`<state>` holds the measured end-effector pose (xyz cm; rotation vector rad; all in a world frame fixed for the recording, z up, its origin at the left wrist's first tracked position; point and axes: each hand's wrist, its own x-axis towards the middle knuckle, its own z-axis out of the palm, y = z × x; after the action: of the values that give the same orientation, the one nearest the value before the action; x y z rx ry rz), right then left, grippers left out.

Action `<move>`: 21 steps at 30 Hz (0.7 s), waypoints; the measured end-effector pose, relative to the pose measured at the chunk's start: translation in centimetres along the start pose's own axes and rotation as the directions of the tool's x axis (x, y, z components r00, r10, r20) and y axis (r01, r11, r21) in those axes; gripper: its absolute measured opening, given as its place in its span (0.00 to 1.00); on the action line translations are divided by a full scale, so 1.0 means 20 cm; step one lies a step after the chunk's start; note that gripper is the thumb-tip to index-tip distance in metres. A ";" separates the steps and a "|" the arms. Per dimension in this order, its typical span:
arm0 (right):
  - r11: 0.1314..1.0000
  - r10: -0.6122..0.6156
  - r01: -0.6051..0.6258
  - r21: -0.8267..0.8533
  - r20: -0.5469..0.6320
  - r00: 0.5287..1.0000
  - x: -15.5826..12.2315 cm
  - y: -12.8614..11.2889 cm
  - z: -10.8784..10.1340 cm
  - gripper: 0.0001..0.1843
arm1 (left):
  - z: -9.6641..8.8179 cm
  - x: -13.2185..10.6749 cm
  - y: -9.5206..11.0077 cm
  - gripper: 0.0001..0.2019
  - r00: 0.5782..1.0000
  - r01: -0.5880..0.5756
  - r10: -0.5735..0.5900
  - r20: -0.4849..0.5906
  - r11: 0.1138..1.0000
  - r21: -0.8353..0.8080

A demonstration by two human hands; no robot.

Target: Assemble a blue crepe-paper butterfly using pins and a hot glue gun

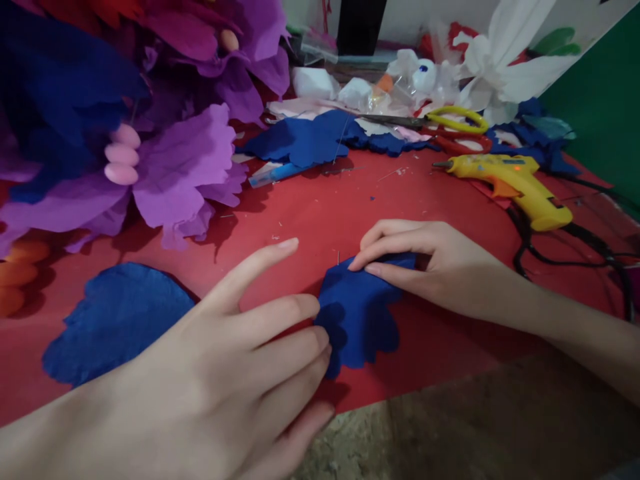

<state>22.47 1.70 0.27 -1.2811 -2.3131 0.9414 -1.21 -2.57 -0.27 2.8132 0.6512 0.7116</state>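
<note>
Where paper (363,313) lies — scissors (431,124), flowers (183,160) beyond

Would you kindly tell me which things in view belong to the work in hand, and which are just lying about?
Part of the work:
Blue piece pinched by the right hand, left hand at its left edge
Probably the second blue piece

Seemingly lying about:
Yellow glue gun
Scissors
Purple flower
White flower

No text, label, brand, number or sign is readable
</note>
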 end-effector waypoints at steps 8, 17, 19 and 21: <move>0.999 -0.046 0.046 0.014 -0.004 0.999 0.00 0.01 -0.01 0.11 | 0.15 -0.10 0.13 0.21 0.995 0.007 -0.037 0.095 0.953 0.302; 0.998 -0.036 0.029 -0.053 -0.141 0.989 0.00 -0.01 0.00 0.07 | 0.13 -0.12 0.13 0.22 0.992 -0.018 -0.024 0.123 0.942 0.334; 0.995 -0.025 0.008 -0.102 -0.168 0.985 -0.01 0.00 0.00 0.07 | 0.11 -0.11 0.12 0.29 0.997 -0.036 0.014 0.074 0.954 0.299; 0.994 -0.004 -0.011 -0.112 -0.137 0.991 -0.01 0.00 0.01 0.07 | 0.08 -0.08 0.10 0.38 0.996 -0.050 0.028 0.083 0.961 0.273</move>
<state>22.47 1.53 0.12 -1.3500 -2.2853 0.7083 -0.90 -5.20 -1.79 3.0963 0.7346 0.5499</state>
